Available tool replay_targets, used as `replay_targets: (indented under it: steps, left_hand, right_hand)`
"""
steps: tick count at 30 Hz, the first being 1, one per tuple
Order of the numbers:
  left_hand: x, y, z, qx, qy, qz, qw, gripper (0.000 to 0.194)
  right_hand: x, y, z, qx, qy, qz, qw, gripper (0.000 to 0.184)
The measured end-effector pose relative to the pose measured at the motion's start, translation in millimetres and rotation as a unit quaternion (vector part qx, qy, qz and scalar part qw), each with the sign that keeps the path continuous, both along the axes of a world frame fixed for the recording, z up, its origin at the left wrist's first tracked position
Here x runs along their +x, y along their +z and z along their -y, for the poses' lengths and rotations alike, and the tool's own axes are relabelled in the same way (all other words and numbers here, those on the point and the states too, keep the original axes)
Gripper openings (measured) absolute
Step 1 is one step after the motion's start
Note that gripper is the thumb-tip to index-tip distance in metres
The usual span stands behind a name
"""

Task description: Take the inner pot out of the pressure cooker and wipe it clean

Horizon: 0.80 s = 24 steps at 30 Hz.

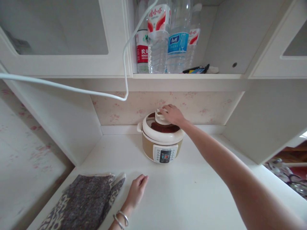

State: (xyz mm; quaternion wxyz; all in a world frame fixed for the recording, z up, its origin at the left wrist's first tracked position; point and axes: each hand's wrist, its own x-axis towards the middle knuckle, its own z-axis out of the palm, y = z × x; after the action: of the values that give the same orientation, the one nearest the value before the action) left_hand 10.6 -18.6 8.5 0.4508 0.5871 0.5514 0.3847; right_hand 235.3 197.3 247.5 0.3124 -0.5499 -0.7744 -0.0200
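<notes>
An electric pressure cooker (148,145) stands toward the back of the white counter, its button panel (165,154) facing me. Its cream lid has a brown top and a raised lid handle (161,118). My right hand (173,114) reaches over from the right and grips that handle, with part of it hidden under the fingers. Nearer to me, my left hand (137,190) rests at the counter in a loose fist, with nothing seen in it. Beside it on the left lies a folded dark grey patterned cloth (88,198).
A white counter (192,191) runs between side panels. Overhead, an open shelf (223,76) holds several plastic bottles (177,48) and small items (199,69). A white cable (96,92) hangs across the upper left, in front of the cabinets.
</notes>
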Motion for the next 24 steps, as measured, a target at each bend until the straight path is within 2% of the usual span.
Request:
replay_targets:
  steps: [3, 5, 12, 15, 18, 24]
  left_hand:
    - [-0.3, 0.2, 3.0, 0.003, 0.005, 0.0, 1.0, 0.044]
    - [-1.0, -0.2, 3.3, 0.004, 0.003, 0.001, 1.0, 0.044]
    - [-5.1, -2.7, -4.3, -0.019, 0.027, 0.05, 0.998, 0.049]
    - [-5.4, -3.0, -3.5, 0.001, 0.012, 0.038, 0.999, 0.046]
    - [-4.9, -2.6, -2.0, 0.019, -0.015, 0.002, 1.0, 0.044]
    - [-4.9, -1.1, -4.5, 0.025, -0.025, -0.013, 0.999, 0.042]
  right_hand:
    - [-30.4, 0.1, -4.4, -0.058, -0.013, 0.051, 0.997, 0.056]
    - [-38.2, -1.6, -8.0, -0.063, -0.036, 0.08, 0.994, 0.061]
    - [-34.1, -1.9, -7.4, -0.01, -0.05, 0.172, 0.984, 0.054]
    - [-32.5, 0.9, -4.3, 0.003, -0.037, 0.185, 0.982, 0.047]
    - [-30.9, 6.1, -2.9, 0.019, -0.02, 0.198, 0.98, 0.043]
    - [-29.1, 23.5, -7.1, 0.035, 0.003, 0.223, 0.974, 0.037]
